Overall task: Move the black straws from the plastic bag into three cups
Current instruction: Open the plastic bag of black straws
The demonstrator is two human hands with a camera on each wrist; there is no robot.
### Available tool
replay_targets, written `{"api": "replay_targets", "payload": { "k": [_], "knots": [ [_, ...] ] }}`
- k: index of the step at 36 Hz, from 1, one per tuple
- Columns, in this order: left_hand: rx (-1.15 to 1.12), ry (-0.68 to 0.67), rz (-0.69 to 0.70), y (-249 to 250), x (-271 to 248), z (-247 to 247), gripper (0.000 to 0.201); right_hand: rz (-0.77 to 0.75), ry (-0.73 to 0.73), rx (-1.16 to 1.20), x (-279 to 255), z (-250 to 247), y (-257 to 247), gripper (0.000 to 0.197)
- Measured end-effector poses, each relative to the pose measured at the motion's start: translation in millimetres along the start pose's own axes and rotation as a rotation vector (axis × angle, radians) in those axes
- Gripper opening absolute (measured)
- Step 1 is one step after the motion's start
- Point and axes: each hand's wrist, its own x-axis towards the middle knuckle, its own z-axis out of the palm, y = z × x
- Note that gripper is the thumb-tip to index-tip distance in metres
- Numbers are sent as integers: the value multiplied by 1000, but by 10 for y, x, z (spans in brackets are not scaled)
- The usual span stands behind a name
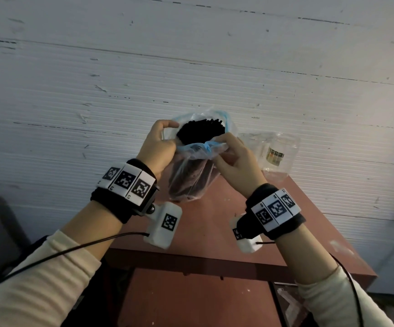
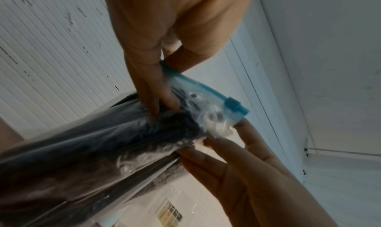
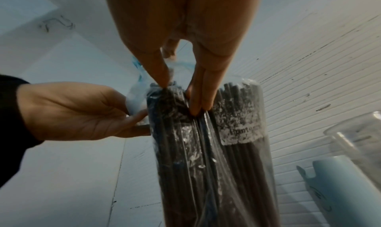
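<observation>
Presently both hands hold the plastic bag upright above the red worktop; the left hand pinches the bag's blue-edged rim on one side; the right hand pinches the rim opposite, fingers curled round the film; the mouth stands open, black straws bunched inside, ends showing; clear cups stand on the worktop just right of the bag, apart from it.
</observation>
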Motion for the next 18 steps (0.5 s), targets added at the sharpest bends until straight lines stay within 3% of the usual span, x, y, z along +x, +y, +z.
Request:
{"api": "replay_targets", "payload": {
  "k": [6, 11, 18],
  "knots": [
    [-75, 27, -53, 27, -38, 82, 26, -25, -90, -152, -70, -17, 32, 21],
    [7, -25, -43, -95, -51, 118, 65, 22, -254, -395, -155, 6, 146, 37],
    [191, 72, -83, -492, 181, 41, 77, 57, -409, -496, -226, -85, 247, 49]
  ]
}}
